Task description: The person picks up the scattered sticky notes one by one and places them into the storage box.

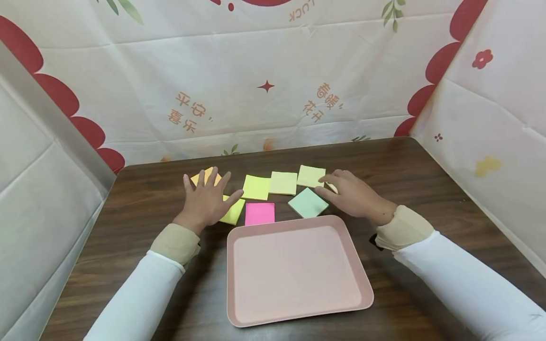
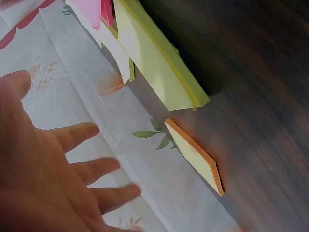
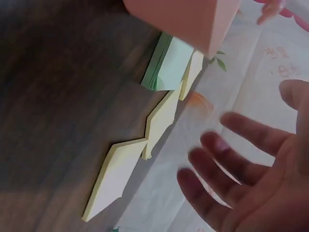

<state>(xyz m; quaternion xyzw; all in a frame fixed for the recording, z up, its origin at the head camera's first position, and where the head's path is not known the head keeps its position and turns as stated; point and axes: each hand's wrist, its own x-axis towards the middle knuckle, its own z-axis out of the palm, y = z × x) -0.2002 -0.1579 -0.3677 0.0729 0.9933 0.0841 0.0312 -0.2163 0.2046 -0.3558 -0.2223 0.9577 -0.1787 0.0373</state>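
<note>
My left hand (image 1: 206, 201) is spread palm down above an orange sticky note pad (image 1: 195, 179) and a yellow sticky note pad (image 1: 232, 212), partly covering both in the head view. In the left wrist view its fingers are straight, with nothing between them. My right hand (image 1: 351, 194), its fingers loosely bent, hovers over a pale yellow pad (image 1: 332, 188) that it mostly hides. The right wrist view shows a gap between these fingers and the pads. Between the hands lie a lime pad (image 1: 256, 188), two pale yellow pads (image 1: 283, 183), a mint green pad (image 1: 308, 203) and a pink pad (image 1: 259, 214).
A shallow pink tray (image 1: 294, 274) with nothing in it lies in front of the pads, close to the pink and mint ones. The dark wooden table (image 1: 426, 189) ends at a printed white cloth (image 1: 239, 94) behind, with pale cloth sides at left and right.
</note>
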